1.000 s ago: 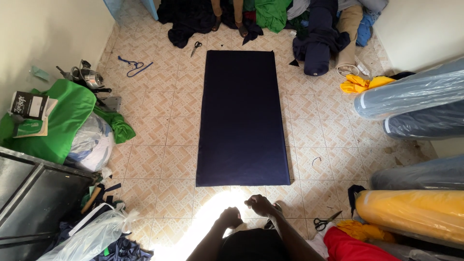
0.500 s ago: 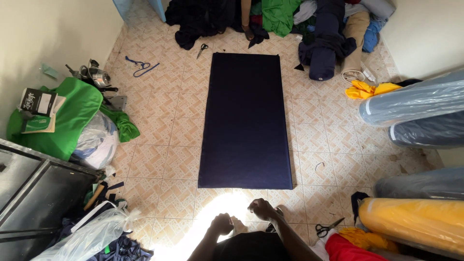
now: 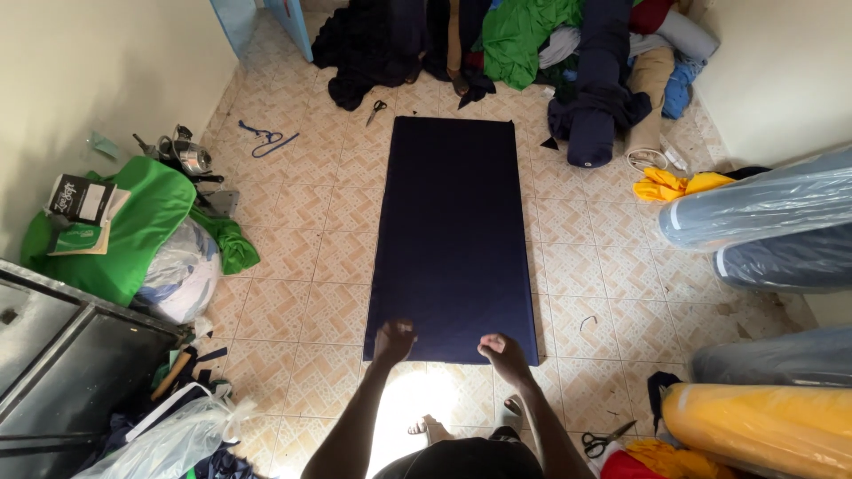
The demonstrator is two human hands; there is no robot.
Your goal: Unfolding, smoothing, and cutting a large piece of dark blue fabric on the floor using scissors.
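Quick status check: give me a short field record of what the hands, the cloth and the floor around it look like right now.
left hand: over the near edge of the navy cloth, fingers curled; grip unclear
right hand: over the same edge, likewise
cloth: long rectangle, flat on the tiled floor
scissors: on the floor by the far left corner
fabric rolls: along the right
green cloth: left

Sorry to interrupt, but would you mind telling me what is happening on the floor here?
A person stands over a long navy blue cloth laid flat on the tiled floor. The left hand and right hand both reach to its near edge; whether they grip it cannot be told. Scissors lie near the far end, beside heaped fabrics; wrapped fabric rolls line the right.
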